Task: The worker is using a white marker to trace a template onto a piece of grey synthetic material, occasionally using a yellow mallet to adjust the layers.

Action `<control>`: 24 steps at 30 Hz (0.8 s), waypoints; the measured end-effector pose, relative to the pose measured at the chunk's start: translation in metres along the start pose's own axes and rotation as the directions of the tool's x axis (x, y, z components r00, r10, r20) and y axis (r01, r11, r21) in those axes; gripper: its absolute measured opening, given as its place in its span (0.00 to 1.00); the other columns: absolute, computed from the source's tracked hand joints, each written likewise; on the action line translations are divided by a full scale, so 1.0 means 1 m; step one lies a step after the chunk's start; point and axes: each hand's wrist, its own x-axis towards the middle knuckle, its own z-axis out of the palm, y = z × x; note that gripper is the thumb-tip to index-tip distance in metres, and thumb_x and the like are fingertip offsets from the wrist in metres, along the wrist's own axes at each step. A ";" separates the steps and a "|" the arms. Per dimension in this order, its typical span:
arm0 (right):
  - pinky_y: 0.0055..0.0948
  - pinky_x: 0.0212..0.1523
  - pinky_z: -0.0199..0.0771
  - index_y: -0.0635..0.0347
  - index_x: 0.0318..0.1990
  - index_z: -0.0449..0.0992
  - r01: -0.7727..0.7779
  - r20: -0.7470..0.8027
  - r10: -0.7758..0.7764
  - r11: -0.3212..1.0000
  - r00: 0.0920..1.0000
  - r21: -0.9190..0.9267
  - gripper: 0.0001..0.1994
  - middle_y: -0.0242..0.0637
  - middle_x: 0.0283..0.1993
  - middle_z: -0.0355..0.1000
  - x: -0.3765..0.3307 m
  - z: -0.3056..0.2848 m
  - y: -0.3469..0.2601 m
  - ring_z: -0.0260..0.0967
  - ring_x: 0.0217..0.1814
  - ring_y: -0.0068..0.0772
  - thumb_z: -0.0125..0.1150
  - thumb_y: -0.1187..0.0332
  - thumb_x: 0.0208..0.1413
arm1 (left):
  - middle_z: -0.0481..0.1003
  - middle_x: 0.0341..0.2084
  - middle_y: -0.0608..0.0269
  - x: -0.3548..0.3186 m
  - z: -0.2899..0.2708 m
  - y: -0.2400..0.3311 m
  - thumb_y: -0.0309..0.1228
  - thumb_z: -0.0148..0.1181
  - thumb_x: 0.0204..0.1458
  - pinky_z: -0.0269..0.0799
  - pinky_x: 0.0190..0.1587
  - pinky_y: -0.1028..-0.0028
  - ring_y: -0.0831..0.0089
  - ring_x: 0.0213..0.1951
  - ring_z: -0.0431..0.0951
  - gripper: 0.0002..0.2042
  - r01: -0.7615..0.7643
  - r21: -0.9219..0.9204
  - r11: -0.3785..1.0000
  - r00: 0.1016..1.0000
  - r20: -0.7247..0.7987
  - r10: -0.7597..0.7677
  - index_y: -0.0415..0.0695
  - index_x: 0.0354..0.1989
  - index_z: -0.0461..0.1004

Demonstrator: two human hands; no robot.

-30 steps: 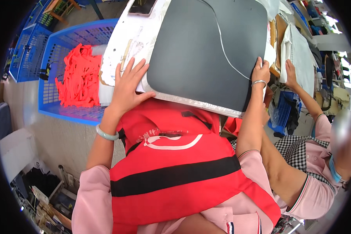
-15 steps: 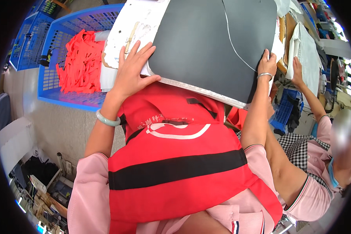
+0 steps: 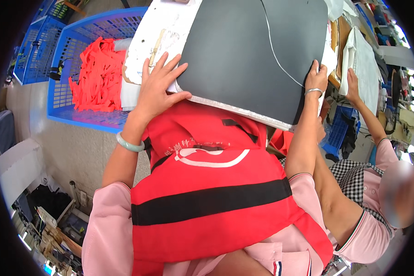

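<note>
Dark flat panel [image 3: 244, 60], one, lying on the white counter [image 3: 170, 20], thin pale cord [image 3: 272, 50] across it — left hand [image 3: 158, 89] at its near left corner, fingers spread wide; right hand [image 3: 316, 80] at its right edge, fingers curled, grip impossible to tell — blue crate [image 3: 85, 123] of red strips [image 3: 99, 78] to the left.

You've got bright, pretty even light here, plus some blown-out glare up by the right edge. Your dark grey mat [image 3: 239, 60] looks crisp, but a co-worker's head [image 3: 401, 194] is blurred, and the fisheye bends stuff toward black corners.
</note>
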 end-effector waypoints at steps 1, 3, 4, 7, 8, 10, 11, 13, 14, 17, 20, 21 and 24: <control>0.45 0.38 0.70 0.58 0.41 0.72 -0.005 0.003 0.005 1.000 1.000 -0.005 0.22 0.51 0.33 0.76 0.001 -0.001 0.000 0.72 0.37 0.57 0.48 0.47 0.60 | 0.62 0.63 0.62 0.001 0.000 0.000 0.48 0.69 0.39 0.35 0.66 0.46 0.57 0.67 0.54 0.34 0.002 0.005 1.000 1.000 -0.001 -0.002 0.52 0.58 0.69; 0.46 0.38 0.69 0.59 0.41 0.72 -0.001 0.002 0.001 1.000 1.000 -0.005 0.22 0.52 0.33 0.76 -0.002 0.001 0.003 0.72 0.37 0.58 0.48 0.47 0.60 | 0.62 0.63 0.61 -0.001 0.002 0.001 0.48 0.69 0.39 0.35 0.66 0.46 0.57 0.67 0.54 0.34 -0.004 -0.001 1.000 1.000 -0.007 0.004 0.52 0.58 0.69; 0.46 0.38 0.69 0.59 0.41 0.72 0.004 0.012 -0.004 1.000 1.000 -0.010 0.22 0.52 0.34 0.76 -0.002 0.002 0.004 0.72 0.37 0.58 0.48 0.47 0.60 | 0.62 0.63 0.61 -0.001 0.003 0.000 0.48 0.69 0.39 0.35 0.66 0.46 0.57 0.67 0.54 0.34 -0.003 -0.012 1.000 1.000 -0.005 0.003 0.51 0.58 0.69; 0.47 0.38 0.69 0.59 0.41 0.71 -0.003 0.025 0.003 1.000 1.000 0.002 0.22 0.53 0.34 0.75 -0.005 0.000 0.001 0.72 0.37 0.59 0.48 0.47 0.60 | 0.63 0.62 0.60 -0.003 0.003 0.001 0.48 0.69 0.39 0.35 0.66 0.46 0.57 0.67 0.55 0.34 -0.007 -0.014 1.000 1.000 -0.020 0.007 0.50 0.57 0.70; 0.47 0.38 0.69 0.59 0.41 0.71 -0.005 0.031 0.005 1.000 1.000 -0.001 0.21 0.53 0.34 0.75 -0.007 -0.002 -0.002 0.71 0.37 0.59 0.48 0.48 0.60 | 0.64 0.62 0.61 -0.004 0.002 0.001 0.47 0.69 0.38 0.35 0.66 0.46 0.57 0.66 0.55 0.34 -0.007 -0.020 1.000 1.000 -0.021 0.007 0.50 0.57 0.70; 0.47 0.38 0.68 0.60 0.41 0.71 -0.008 0.037 0.007 1.000 0.999 0.026 0.21 0.54 0.34 0.75 -0.008 -0.006 -0.005 0.71 0.37 0.60 0.48 0.48 0.61 | 0.65 0.61 0.61 -0.002 0.001 0.000 0.47 0.70 0.38 0.35 0.66 0.46 0.57 0.66 0.56 0.34 -0.005 -0.016 1.000 0.999 -0.032 0.004 0.50 0.57 0.70; 0.47 0.37 0.68 0.60 0.41 0.71 -0.011 0.036 0.010 1.000 0.999 0.010 0.21 0.54 0.34 0.75 -0.008 -0.007 -0.004 0.71 0.37 0.60 0.48 0.48 0.60 | 0.65 0.61 0.61 -0.002 0.001 0.000 0.47 0.70 0.37 0.35 0.66 0.46 0.57 0.66 0.56 0.34 -0.009 -0.021 1.000 1.000 -0.028 0.009 0.50 0.57 0.70; 0.47 0.37 0.69 0.60 0.40 0.72 -0.018 0.036 0.019 1.000 0.999 -0.016 0.21 0.54 0.33 0.75 -0.009 -0.008 -0.002 0.71 0.37 0.60 0.49 0.48 0.60 | 0.65 0.61 0.61 0.000 0.000 0.000 0.47 0.70 0.37 0.35 0.66 0.45 0.57 0.66 0.56 0.34 -0.015 -0.033 0.999 1.000 -0.026 0.014 0.50 0.56 0.71; 0.46 0.37 0.69 0.59 0.40 0.72 -0.018 0.041 0.019 1.000 0.999 -0.019 0.21 0.54 0.33 0.75 -0.009 -0.009 -0.001 0.72 0.37 0.59 0.49 0.49 0.60 | 0.65 0.61 0.61 0.000 0.000 0.000 0.47 0.70 0.37 0.35 0.66 0.45 0.57 0.66 0.56 0.34 -0.011 -0.028 1.000 0.999 -0.033 0.010 0.50 0.56 0.71; 0.46 0.37 0.69 0.59 0.40 0.72 -0.023 0.042 0.023 1.000 0.999 -0.014 0.20 0.53 0.32 0.75 -0.010 -0.011 -0.002 0.72 0.37 0.59 0.49 0.49 0.60 | 0.66 0.60 0.61 0.001 -0.001 0.003 0.48 0.69 0.38 0.36 0.65 0.43 0.58 0.65 0.57 0.32 -0.005 -0.059 0.998 1.000 -0.030 0.003 0.50 0.55 0.72; 0.46 0.37 0.69 0.59 0.41 0.72 -0.022 0.044 0.024 0.999 0.999 -0.033 0.20 0.53 0.32 0.75 -0.007 -0.010 -0.001 0.72 0.36 0.58 0.49 0.49 0.60 | 0.66 0.60 0.61 0.002 -0.001 0.003 0.48 0.69 0.38 0.36 0.65 0.43 0.58 0.65 0.57 0.32 -0.003 -0.051 0.999 0.999 -0.032 0.001 0.49 0.54 0.72; 0.46 0.36 0.69 0.59 0.41 0.72 -0.017 0.052 0.019 0.999 0.998 -0.034 0.20 0.53 0.31 0.75 -0.007 -0.009 -0.001 0.72 0.35 0.58 0.49 0.49 0.60 | 0.66 0.60 0.61 0.002 0.000 0.003 0.48 0.69 0.38 0.36 0.65 0.43 0.58 0.65 0.57 0.32 -0.011 -0.053 0.999 0.999 -0.034 0.009 0.49 0.54 0.72; 0.48 0.34 0.68 0.59 0.40 0.70 0.001 0.088 0.006 0.997 0.996 -0.080 0.20 0.53 0.30 0.75 -0.005 -0.011 -0.009 0.72 0.33 0.59 0.47 0.49 0.61 | 0.66 0.60 0.61 0.003 -0.001 0.004 0.48 0.69 0.38 0.36 0.65 0.44 0.58 0.65 0.58 0.32 0.006 -0.055 0.998 0.999 -0.034 -0.007 0.49 0.54 0.73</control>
